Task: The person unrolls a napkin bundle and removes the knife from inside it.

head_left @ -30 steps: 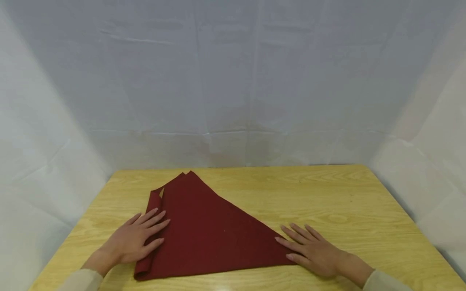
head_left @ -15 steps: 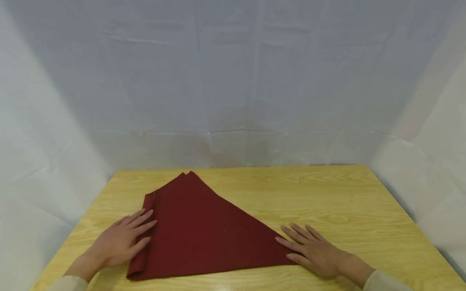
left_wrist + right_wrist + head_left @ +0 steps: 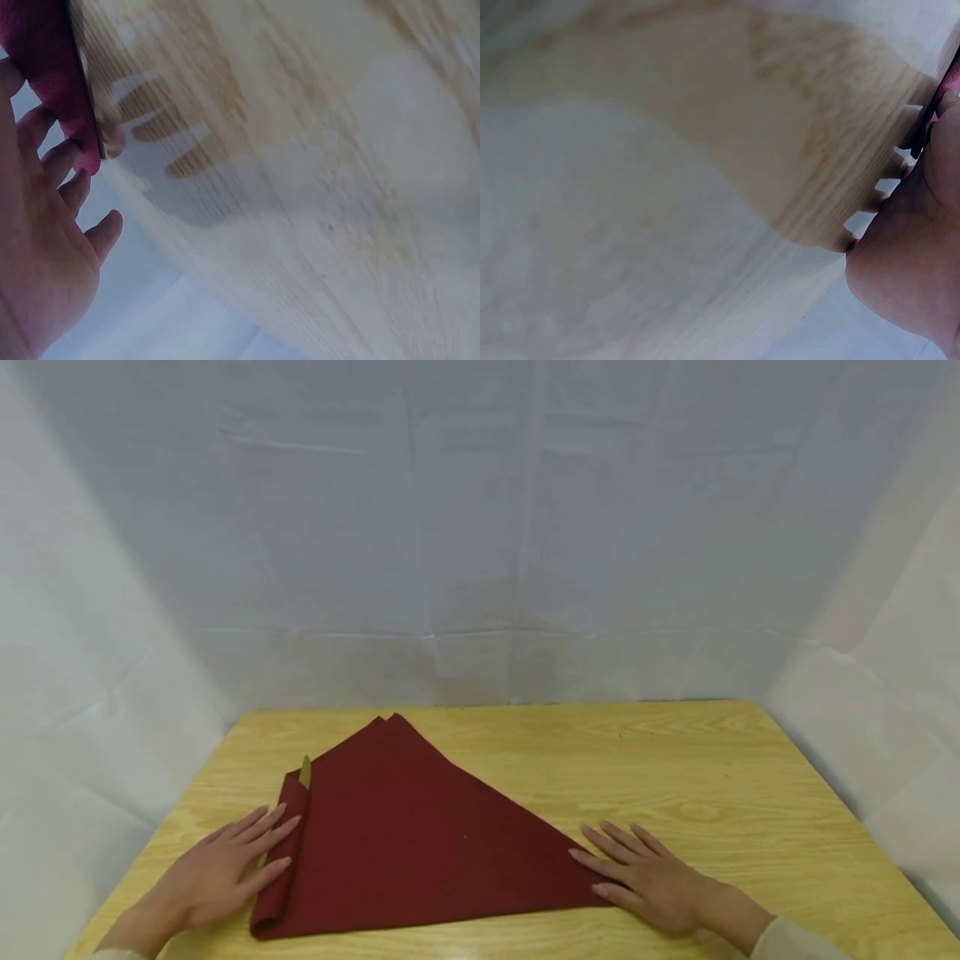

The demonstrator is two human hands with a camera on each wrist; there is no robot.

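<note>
on the bench (image 3: 675,760), flat left hand (image 3: 217,877) presses the red cloth (image 3: 420,843) rolled edge; flat right hand (image 3: 645,877) pins its corner, fingers extended.

From my head I look forward and down over the whole worktop (image 3: 675,760) to the white backdrop. Each wrist camera sits very close, skimming the wood at a tilt, sharing only the red cloth (image 3: 420,843) edge and blurred grain.

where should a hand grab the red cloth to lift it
Probably the rolled left edge of the red cloth, from the left: it stands thicker than the flat layers, and the left hand already lies flat beside it. The right hand rests flat at the opposite corner on the table.
</note>
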